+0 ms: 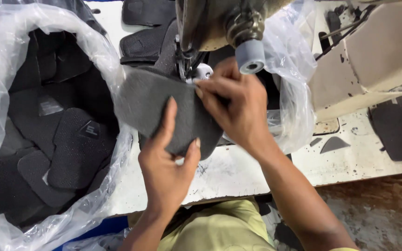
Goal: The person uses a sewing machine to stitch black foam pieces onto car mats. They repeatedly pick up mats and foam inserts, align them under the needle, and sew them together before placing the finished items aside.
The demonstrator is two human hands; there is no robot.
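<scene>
We keep the grey fabric piece (154, 104) flat under the sewing machine (210, 28) near the table's (238, 172) front edge: our left hand (166, 162) grips its lower edge, our right hand (236, 104) pinches it beside the needle, steadying the seam

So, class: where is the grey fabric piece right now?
In the head view, the grey fabric piece sits centre frame under the sewing machine, held by both hands, right of the clear plastic bag.

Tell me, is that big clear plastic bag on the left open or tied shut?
Open. The plastic bag's mouth gapes wide, showing a pile of dark fabric pieces inside.
</scene>
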